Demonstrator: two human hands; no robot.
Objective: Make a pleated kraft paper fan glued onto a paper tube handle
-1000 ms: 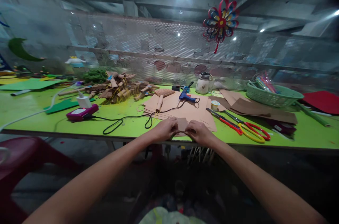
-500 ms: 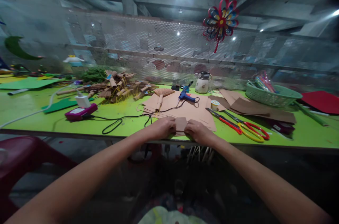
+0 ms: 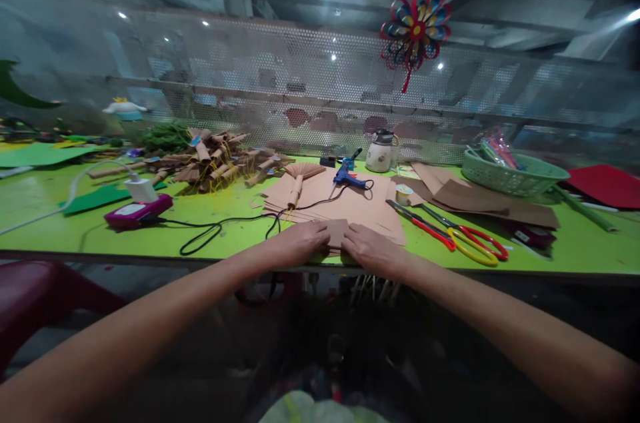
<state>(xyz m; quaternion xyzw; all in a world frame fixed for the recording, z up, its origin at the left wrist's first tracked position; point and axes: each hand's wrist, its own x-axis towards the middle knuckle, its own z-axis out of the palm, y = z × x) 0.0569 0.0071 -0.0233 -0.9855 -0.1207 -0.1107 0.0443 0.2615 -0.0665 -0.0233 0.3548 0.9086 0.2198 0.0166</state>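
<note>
A small piece of brown paper (image 3: 337,232) lies at the table's front edge, over larger kraft sheets. My left hand (image 3: 300,243) grips its left side, fingers together and bent over the paper. On the other side my right hand (image 3: 373,250) grips the paper's right edge, its knuckles up and its fingertips partly hidden. Just beyond the hands are the stacked kraft sheets (image 3: 370,210). On them rest a pleated brown paper fan (image 3: 304,173) with a rolled handle and a blue glue gun (image 3: 351,178).
Right of the sheets lie red-handled scissors (image 3: 435,233) and yellow-and-red-handled scissors (image 3: 473,243). A green basket (image 3: 515,176) stands behind darker brown paper (image 3: 480,200). To the left are a pile of paper rolls (image 3: 215,156), a purple power box (image 3: 139,212) and a black cord (image 3: 215,230).
Both hands have stayed at the small brown paper. Their fingers have gone from pinching its sides to lying flatter over it. The view has shifted slightly.
</note>
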